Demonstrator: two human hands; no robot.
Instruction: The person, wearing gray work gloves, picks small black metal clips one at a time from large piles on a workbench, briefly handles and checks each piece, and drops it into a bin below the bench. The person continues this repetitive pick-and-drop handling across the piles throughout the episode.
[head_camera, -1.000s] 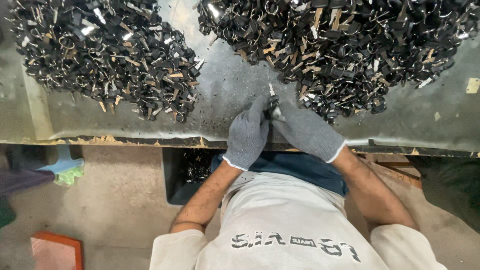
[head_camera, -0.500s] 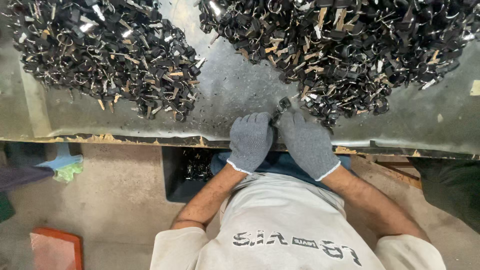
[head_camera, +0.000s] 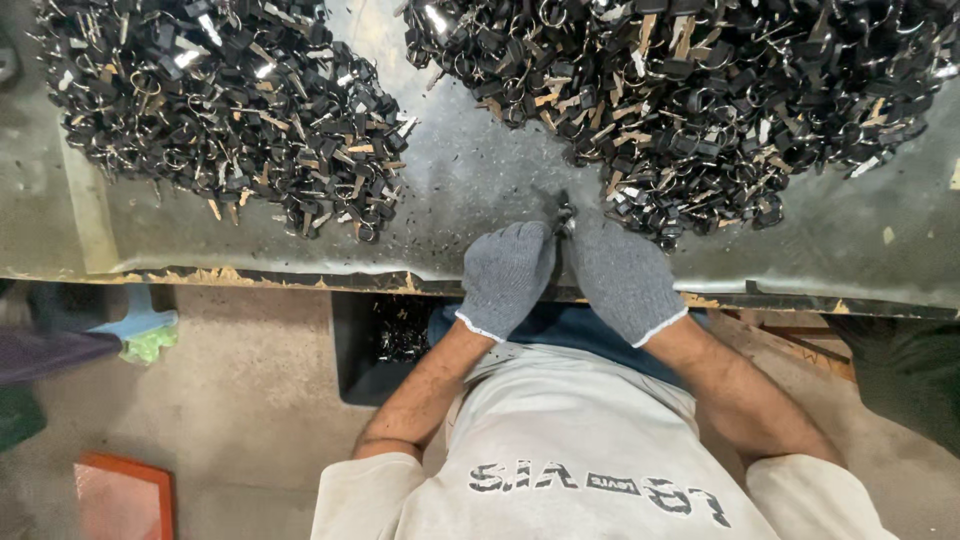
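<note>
Both hands wear grey knit gloves and meet at the near edge of a grey metal worktable (head_camera: 460, 190). My left hand (head_camera: 505, 275) and my right hand (head_camera: 622, 278) are pressed close together, fingers curled around one small black part with a metal ring (head_camera: 563, 213) that sticks up between the fingertips. A large heap of black parts with metal rings (head_camera: 700, 100) lies just beyond my right hand. A second heap of the same parts (head_camera: 225, 115) lies to the left, well away from my left hand.
A dark bin with a few black parts (head_camera: 395, 335) sits under the table edge by my left forearm. On the concrete floor are an orange tray (head_camera: 125, 495) at bottom left and a light blue and green object (head_camera: 140, 330) at left.
Both hands have slid back from the right heap toward the table's near edge and closed together around one small part.
</note>
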